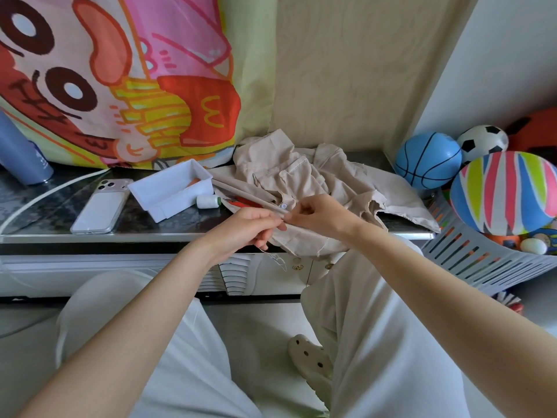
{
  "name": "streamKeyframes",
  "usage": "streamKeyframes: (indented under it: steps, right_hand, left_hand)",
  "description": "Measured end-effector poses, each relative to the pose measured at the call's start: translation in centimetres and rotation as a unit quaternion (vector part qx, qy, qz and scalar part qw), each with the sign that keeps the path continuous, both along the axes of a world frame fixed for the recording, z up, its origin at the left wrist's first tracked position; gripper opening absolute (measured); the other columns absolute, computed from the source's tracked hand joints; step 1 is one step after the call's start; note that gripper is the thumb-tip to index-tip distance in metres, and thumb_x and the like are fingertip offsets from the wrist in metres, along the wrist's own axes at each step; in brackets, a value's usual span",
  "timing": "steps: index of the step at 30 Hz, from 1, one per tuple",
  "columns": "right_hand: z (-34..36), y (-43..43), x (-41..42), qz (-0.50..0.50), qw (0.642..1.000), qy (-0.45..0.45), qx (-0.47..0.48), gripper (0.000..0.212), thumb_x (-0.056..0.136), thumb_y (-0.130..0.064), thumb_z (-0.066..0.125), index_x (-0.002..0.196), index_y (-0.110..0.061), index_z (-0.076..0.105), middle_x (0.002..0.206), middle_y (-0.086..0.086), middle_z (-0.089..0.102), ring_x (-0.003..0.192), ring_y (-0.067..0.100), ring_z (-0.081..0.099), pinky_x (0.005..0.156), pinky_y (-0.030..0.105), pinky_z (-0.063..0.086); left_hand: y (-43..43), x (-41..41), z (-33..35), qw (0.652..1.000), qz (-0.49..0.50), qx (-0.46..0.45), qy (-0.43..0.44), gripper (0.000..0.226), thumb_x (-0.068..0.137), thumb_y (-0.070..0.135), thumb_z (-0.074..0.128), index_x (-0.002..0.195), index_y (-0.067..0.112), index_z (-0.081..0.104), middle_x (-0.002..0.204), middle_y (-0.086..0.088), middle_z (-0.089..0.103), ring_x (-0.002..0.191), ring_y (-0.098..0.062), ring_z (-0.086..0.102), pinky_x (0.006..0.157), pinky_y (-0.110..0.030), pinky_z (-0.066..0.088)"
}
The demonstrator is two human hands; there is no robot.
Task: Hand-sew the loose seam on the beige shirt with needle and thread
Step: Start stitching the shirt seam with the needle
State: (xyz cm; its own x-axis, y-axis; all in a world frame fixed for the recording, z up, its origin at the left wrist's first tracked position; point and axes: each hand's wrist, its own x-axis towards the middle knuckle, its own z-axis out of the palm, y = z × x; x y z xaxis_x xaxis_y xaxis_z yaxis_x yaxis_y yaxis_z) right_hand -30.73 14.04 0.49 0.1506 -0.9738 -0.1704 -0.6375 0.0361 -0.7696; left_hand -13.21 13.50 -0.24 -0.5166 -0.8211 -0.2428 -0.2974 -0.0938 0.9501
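Note:
The beige shirt (301,173) lies crumpled on the dark tabletop, its lower part hanging over the front edge. My left hand (250,226) pinches a folded edge of the shirt near a white button (283,206). My right hand (319,217) meets it from the right, fingertips pinched together at the same edge. The needle is too small to make out. A loop of pale thread (278,259) dangles below the hands. A white thread spool (208,202) lies on the table just left of the shirt.
A white plastic tray (173,188) and a phone (102,206) sit left of the spool, with a white cable (39,197) and a blue bottle (22,155) further left. Red-handled scissors (241,202) peek out beside the shirt. A grey basket (482,254) of balls stands at right.

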Motion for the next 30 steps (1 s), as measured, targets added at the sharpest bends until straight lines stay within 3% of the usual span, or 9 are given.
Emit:
streamKeyframes:
  steps: [3, 8, 11, 17, 19, 21, 24, 27, 30]
  right_hand:
    - [-0.8, -0.5, -1.0, -0.033, 0.999, 0.036, -0.013, 0.028, 0.089, -0.024, 0.064, 0.065, -0.012, 0.054, 0.054, -0.008, 0.042, 0.047, 0.004, 0.039, 0.048, 0.011, 0.030]
    - [-3.3, -1.0, -1.8, -0.097, 0.987, 0.127, -0.020, 0.037, 0.092, -0.021, 0.056, 0.058, -0.014, 0.043, 0.057, -0.004, 0.044, 0.060, 0.012, 0.045, 0.054, 0.022, 0.033]
    - [-5.2, -0.6, -1.6, -0.089, 0.982, 0.165, 0.010, 0.037, 0.096, -0.020, 0.048, 0.060, -0.011, 0.042, 0.059, -0.004, 0.041, 0.066, 0.016, 0.046, 0.050, 0.018, 0.031]
    - [-6.8, -0.2, -0.9, -0.003, 0.966, 0.251, 0.055, 0.037, 0.098, -0.018, 0.041, 0.062, -0.018, 0.035, 0.086, 0.009, 0.049, 0.081, 0.022, 0.045, 0.071, 0.026, 0.033]
    - [-6.6, -0.3, -0.7, -0.012, 0.983, 0.183, -0.011, 0.031, 0.098, -0.015, 0.041, 0.068, -0.010, 0.042, 0.089, 0.011, 0.051, 0.082, 0.023, 0.047, 0.068, 0.024, 0.031]
    - [-5.7, -0.4, -0.1, -0.024, 0.998, 0.037, -0.048, 0.029, 0.100, -0.025, 0.040, 0.089, -0.003, 0.057, 0.097, 0.010, 0.061, 0.091, 0.022, 0.057, 0.077, 0.023, 0.039]
    - [-3.2, 0.2, 1.1, 0.031, 0.989, -0.147, 0.007, 0.041, 0.102, -0.036, 0.031, 0.110, -0.010, 0.061, 0.101, 0.002, 0.067, 0.099, 0.013, 0.063, 0.094, 0.022, 0.044]
    - [-1.7, 0.5, 1.7, 0.075, 0.981, -0.180, 0.020, 0.043, 0.101, -0.036, 0.035, 0.102, -0.002, 0.061, 0.080, 0.003, 0.059, 0.074, 0.011, 0.059, 0.081, 0.024, 0.050]
    - [-1.4, 0.4, 1.5, 0.076, 0.989, -0.130, 0.007, 0.019, 0.097, -0.026, 0.052, 0.090, -0.011, 0.062, 0.081, -0.004, 0.059, 0.067, -0.005, 0.052, 0.066, 0.010, 0.044]
  left_hand:
    - [0.2, 0.3, -0.6, 1.000, -0.008, 0.001, -0.008, 0.020, 0.100, 0.013, 0.044, 0.094, 0.004, 0.061, 0.057, 0.004, 0.043, 0.051, -0.009, 0.038, 0.065, -0.022, 0.047]
    - [0.3, 0.4, -0.8, 1.000, 0.004, 0.009, 0.011, 0.021, 0.099, 0.012, 0.044, 0.089, 0.007, 0.062, 0.057, 0.004, 0.049, 0.052, -0.009, 0.043, 0.067, -0.023, 0.049]
    - [0.2, 0.7, -0.8, 1.000, 0.006, 0.018, 0.020, 0.022, 0.100, 0.013, 0.044, 0.088, 0.008, 0.063, 0.058, 0.004, 0.052, 0.055, -0.008, 0.048, 0.067, -0.023, 0.048]
    - [0.0, 1.2, -0.7, 0.999, 0.009, 0.033, 0.041, 0.022, 0.099, 0.014, 0.045, 0.089, 0.007, 0.063, 0.059, 0.003, 0.053, 0.055, -0.009, 0.051, 0.071, -0.025, 0.049]
    - [0.0, 1.3, -0.6, 0.999, 0.006, 0.033, 0.039, 0.021, 0.099, 0.015, 0.045, 0.089, 0.007, 0.062, 0.059, 0.003, 0.053, 0.055, -0.009, 0.051, 0.071, -0.025, 0.049]
    - [0.0, 1.3, -0.6, 0.999, 0.005, 0.032, 0.034, 0.021, 0.099, 0.015, 0.045, 0.089, 0.007, 0.062, 0.059, 0.003, 0.053, 0.056, -0.010, 0.051, 0.071, -0.024, 0.049]
    - [-0.1, 1.3, -0.7, 0.999, 0.002, 0.040, 0.033, 0.020, 0.099, 0.015, 0.046, 0.092, 0.005, 0.062, 0.058, 0.004, 0.054, 0.055, -0.009, 0.052, 0.073, -0.026, 0.049]
    - [-0.1, 1.1, -0.8, 0.997, 0.009, 0.055, 0.044, 0.019, 0.099, 0.013, 0.045, 0.098, 0.001, 0.060, 0.058, 0.004, 0.055, 0.055, -0.009, 0.052, 0.078, -0.031, 0.048]
    - [-0.1, 1.3, -1.0, 0.997, 0.007, 0.059, 0.046, 0.022, 0.099, 0.013, 0.043, 0.101, 0.000, 0.062, 0.059, 0.003, 0.056, 0.056, -0.010, 0.054, 0.082, -0.034, 0.049]
